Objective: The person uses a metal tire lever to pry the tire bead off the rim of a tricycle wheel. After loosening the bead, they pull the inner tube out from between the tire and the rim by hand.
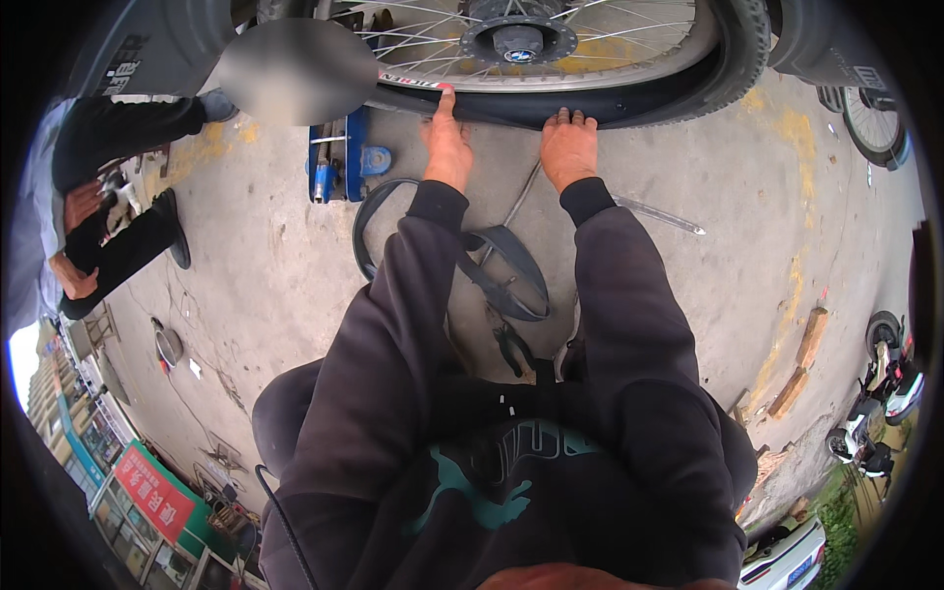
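Note:
A spoked wheel (521,44) is at the top, with a black tyre (755,49) partly off its rim. A smooth black inner tube (639,103) shows in the gap between rim and tyre. My left hand (448,147) grips the tyre's near edge, its thumb stretched up against the rim and its other fingers mostly hidden. Beside it, my right hand (570,152) curls its fingers over the same near edge. On the ground below lie a black rubber strip (511,246), pliers (509,339) between my legs, and a metal lever (659,214).
A blue metal tool (339,157) stands left of my left hand. Another person (98,187) sits or crouches at the left. Wooden blocks (801,359) lie on the concrete at the right, with parked scooters (870,423) and a white car (787,556) beyond.

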Demonstrator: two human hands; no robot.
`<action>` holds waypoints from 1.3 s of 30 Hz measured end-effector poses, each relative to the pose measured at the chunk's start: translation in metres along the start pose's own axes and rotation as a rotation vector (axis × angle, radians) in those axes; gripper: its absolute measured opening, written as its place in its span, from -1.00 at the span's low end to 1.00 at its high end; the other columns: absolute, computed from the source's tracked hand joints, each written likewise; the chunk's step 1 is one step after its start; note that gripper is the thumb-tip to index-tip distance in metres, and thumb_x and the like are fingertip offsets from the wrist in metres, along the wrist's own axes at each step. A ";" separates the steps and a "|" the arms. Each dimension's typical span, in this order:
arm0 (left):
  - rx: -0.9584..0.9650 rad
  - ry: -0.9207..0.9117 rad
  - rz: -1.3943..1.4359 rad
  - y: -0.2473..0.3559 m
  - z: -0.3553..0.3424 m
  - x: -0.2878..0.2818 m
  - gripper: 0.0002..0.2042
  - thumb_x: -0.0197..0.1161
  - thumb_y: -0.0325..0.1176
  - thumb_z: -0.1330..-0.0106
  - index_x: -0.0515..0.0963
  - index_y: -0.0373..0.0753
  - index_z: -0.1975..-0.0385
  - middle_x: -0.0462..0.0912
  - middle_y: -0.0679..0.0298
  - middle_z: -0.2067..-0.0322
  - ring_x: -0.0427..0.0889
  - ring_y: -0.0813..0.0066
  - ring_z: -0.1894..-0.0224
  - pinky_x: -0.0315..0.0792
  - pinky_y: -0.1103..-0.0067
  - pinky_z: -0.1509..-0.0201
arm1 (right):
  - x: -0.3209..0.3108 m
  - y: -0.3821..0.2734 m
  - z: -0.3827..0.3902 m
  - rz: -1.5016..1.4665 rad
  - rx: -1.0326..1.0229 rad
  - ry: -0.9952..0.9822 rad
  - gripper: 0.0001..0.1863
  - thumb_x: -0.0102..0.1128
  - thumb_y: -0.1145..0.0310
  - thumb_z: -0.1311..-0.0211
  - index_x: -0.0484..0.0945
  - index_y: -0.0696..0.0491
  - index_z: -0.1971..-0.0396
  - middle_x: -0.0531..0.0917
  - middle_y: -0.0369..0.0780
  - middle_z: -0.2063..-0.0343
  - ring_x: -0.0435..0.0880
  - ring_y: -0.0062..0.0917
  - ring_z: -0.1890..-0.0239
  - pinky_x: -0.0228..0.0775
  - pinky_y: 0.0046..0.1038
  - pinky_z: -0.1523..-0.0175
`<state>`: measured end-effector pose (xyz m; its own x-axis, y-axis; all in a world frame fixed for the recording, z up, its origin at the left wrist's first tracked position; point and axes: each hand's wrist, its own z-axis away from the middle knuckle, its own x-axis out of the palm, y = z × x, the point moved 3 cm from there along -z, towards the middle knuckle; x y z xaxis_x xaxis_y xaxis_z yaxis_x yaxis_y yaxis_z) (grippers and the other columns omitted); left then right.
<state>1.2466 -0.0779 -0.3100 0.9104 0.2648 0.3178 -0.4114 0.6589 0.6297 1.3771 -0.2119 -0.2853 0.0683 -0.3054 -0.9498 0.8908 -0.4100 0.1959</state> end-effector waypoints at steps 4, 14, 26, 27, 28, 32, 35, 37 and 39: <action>0.064 -0.039 -0.305 0.022 -0.025 -0.016 -0.58 0.27 -0.61 -0.15 0.40 -0.14 -0.01 0.58 0.30 0.11 0.59 0.36 0.15 0.47 0.36 0.06 | -0.017 0.013 0.001 0.109 0.023 -0.009 -0.59 -0.07 0.24 -0.42 0.61 0.03 -0.13 0.61 -0.14 -0.18 0.51 -0.25 -0.26 0.20 -0.14 -0.27; 0.018 -0.193 -0.118 0.008 -0.006 -0.039 -0.62 0.16 -0.74 -0.08 0.43 -0.25 0.08 0.57 0.25 0.18 0.58 0.36 0.17 0.45 0.39 0.13 | -0.018 -0.058 -0.015 -0.148 -0.014 -0.026 -0.47 0.21 0.27 -0.17 0.54 0.08 -0.17 0.54 -0.02 -0.22 0.54 -0.28 -0.25 0.28 -0.21 -0.24; 0.166 -0.085 -0.258 -0.006 -0.025 -0.022 -0.43 0.52 -0.27 -0.18 0.34 -0.16 -0.11 0.58 0.33 0.03 0.55 0.47 0.09 0.44 0.44 0.06 | -0.017 -0.045 -0.022 -0.254 -0.107 0.069 -0.66 -0.03 0.28 -0.36 0.65 0.00 0.00 0.66 -0.22 -0.10 0.63 -0.47 -0.14 0.36 -0.22 -0.15; 0.234 -0.071 -0.295 0.002 -0.022 -0.018 -0.41 0.53 -0.25 -0.17 0.34 -0.16 -0.13 0.56 0.33 -0.02 0.54 0.45 0.05 0.44 0.41 0.04 | -0.018 -0.034 -0.020 -0.219 -0.085 0.008 -0.67 -0.02 0.29 -0.35 0.64 0.01 0.02 0.67 -0.22 -0.07 0.64 -0.46 -0.12 0.37 -0.23 -0.15; 0.303 -0.056 -0.331 0.013 -0.021 -0.015 -0.38 0.54 -0.22 -0.16 0.33 -0.15 -0.15 0.54 0.33 -0.06 0.54 0.43 0.00 0.44 0.39 0.02 | -0.020 -0.024 -0.020 -0.183 -0.064 -0.053 -0.69 -0.02 0.30 -0.34 0.64 0.01 0.05 0.68 -0.22 -0.04 0.65 -0.44 -0.10 0.39 -0.25 -0.14; 0.327 -0.112 -0.343 0.057 -0.030 -0.019 -0.38 0.54 -0.24 -0.17 0.34 -0.11 -0.19 0.52 0.27 -0.14 0.49 0.35 -0.16 0.37 0.25 -0.19 | -0.017 -0.018 -0.018 -0.097 -0.002 -0.133 -0.70 -0.03 0.28 -0.37 0.67 0.00 0.10 0.70 -0.21 0.05 0.66 -0.41 -0.04 0.38 -0.27 -0.08; 0.131 -0.181 -0.374 0.054 -0.011 -0.006 -0.40 0.53 -0.30 -0.17 0.35 -0.11 -0.17 0.53 0.28 -0.13 0.50 0.36 -0.17 0.36 0.28 -0.22 | -0.003 -0.008 -0.020 -0.063 0.010 0.010 -0.69 -0.04 0.26 -0.39 0.67 -0.01 0.09 0.70 -0.20 0.05 0.64 -0.41 -0.06 0.34 -0.28 -0.10; 0.149 -0.243 -0.335 0.050 -0.012 -0.008 -0.48 0.44 -0.42 -0.20 0.37 -0.12 -0.15 0.55 0.28 -0.08 0.53 0.34 -0.12 0.38 0.29 -0.23 | 0.003 -0.005 -0.024 -0.049 0.003 0.104 -0.69 -0.05 0.26 -0.40 0.67 0.00 0.08 0.70 -0.20 0.05 0.63 -0.41 -0.07 0.31 -0.28 -0.11; 0.147 -0.179 -0.324 0.053 -0.030 -0.013 -0.56 0.36 -0.49 -0.24 0.37 -0.19 -0.10 0.57 0.21 -0.03 0.58 0.32 -0.07 0.46 0.31 -0.15 | -0.006 -0.008 -0.031 -0.040 -0.021 0.144 -0.69 -0.05 0.26 -0.40 0.66 0.01 0.08 0.70 -0.20 0.05 0.62 -0.40 -0.08 0.29 -0.29 -0.12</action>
<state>1.2145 -0.0256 -0.3017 0.9777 -0.0759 0.1959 -0.1171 0.5770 0.8083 1.3832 -0.1800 -0.2883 0.0949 -0.1626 -0.9821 0.9033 -0.4006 0.1536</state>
